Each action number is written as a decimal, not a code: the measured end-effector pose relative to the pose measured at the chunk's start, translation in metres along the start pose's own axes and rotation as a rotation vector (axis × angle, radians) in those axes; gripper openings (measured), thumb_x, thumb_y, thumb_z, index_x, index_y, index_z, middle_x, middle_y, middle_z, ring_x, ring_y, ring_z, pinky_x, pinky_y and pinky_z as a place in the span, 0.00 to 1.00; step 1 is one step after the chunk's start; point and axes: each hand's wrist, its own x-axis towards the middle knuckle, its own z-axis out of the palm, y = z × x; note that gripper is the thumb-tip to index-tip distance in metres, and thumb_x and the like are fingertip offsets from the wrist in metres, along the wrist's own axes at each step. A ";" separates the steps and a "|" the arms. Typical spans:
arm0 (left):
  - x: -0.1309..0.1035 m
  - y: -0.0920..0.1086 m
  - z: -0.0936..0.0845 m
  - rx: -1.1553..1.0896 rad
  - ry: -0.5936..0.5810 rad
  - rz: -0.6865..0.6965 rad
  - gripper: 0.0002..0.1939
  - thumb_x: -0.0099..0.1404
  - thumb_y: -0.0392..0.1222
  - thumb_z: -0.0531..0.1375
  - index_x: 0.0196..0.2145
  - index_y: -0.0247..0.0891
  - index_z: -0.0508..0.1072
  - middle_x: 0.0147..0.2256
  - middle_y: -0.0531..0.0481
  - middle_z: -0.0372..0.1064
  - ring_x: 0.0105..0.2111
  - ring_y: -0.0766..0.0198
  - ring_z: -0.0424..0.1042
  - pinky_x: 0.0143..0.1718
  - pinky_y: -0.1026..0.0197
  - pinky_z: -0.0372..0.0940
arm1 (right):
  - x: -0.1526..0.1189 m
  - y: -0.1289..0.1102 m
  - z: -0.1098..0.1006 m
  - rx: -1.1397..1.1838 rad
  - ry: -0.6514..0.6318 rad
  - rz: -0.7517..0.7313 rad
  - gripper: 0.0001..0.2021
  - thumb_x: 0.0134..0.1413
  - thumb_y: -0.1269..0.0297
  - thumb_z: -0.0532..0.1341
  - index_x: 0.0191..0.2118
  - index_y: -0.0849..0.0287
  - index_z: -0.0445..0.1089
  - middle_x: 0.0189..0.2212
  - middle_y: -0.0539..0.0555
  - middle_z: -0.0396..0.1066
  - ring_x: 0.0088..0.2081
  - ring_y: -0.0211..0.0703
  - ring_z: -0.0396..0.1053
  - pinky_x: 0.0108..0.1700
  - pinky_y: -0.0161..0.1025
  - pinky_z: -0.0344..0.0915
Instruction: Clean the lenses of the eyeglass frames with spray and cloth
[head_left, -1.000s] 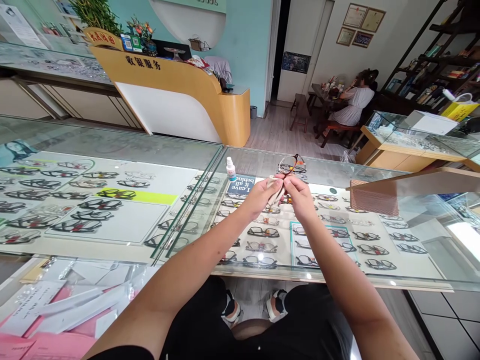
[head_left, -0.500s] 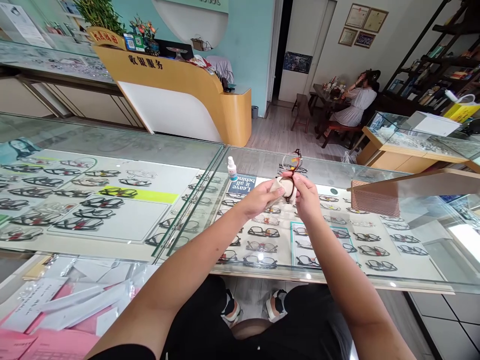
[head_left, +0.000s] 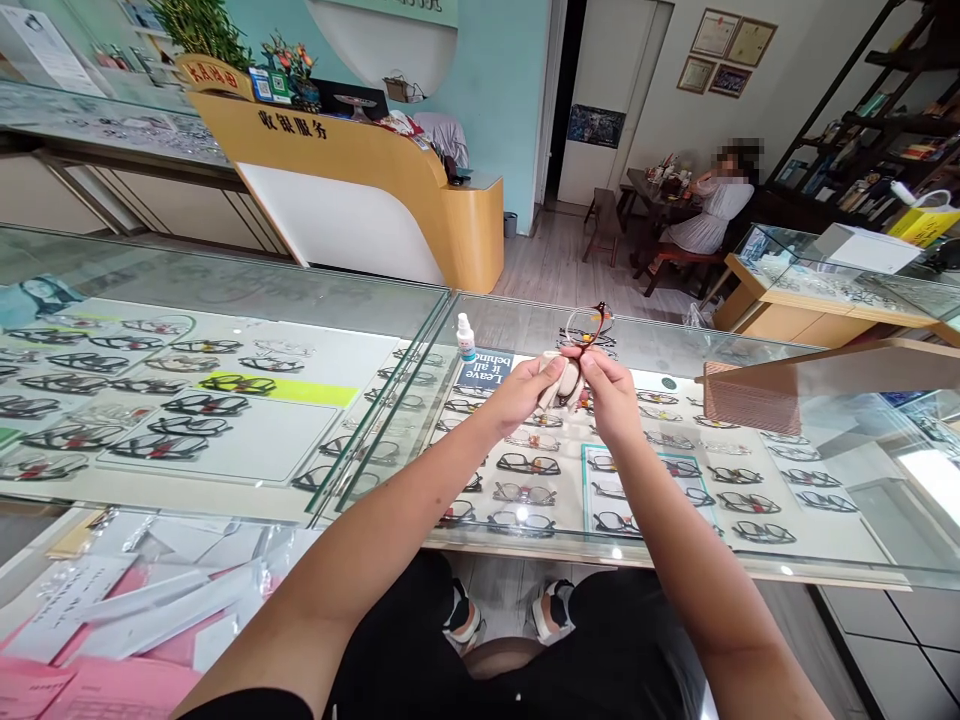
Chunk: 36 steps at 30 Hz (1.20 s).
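Observation:
Above the glass counter, my left hand (head_left: 531, 388) is closed on a pale beige cloth (head_left: 559, 384), which wraps round the lower part of a pair of glasses. My right hand (head_left: 609, 392) pinches the dark reddish-brown glasses (head_left: 601, 318) near their middle, beside the cloth. One round lens sticks up above the fingers, while the cloth and fingers hide most of the other. Left of my hands, a small white spray bottle (head_left: 466, 338) with a blue lower part stands on the counter, by a dark card with white lettering (head_left: 486, 370).
Rows of glasses (head_left: 528, 463) lie under the glass counter (head_left: 517, 300). Papers and pink slips (head_left: 112, 680) are at the lower left. A brown ribbed panel (head_left: 752, 397) is at the right. Beyond, a person (head_left: 709, 215) sits at a table near a wooden desk (head_left: 375, 150).
The cloth has shifted and folded differently around the lower lens. The glasses have tilted slightly, their upper lens moving a little right. The seated person's arm is lower.

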 end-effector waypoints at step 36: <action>-0.004 0.011 0.001 0.008 -0.074 -0.057 0.33 0.61 0.71 0.72 0.37 0.34 0.79 0.29 0.46 0.77 0.30 0.61 0.76 0.39 0.58 0.72 | 0.003 -0.003 -0.003 -0.046 0.014 0.037 0.20 0.66 0.42 0.67 0.44 0.51 0.86 0.46 0.55 0.73 0.32 0.41 0.65 0.32 0.43 0.69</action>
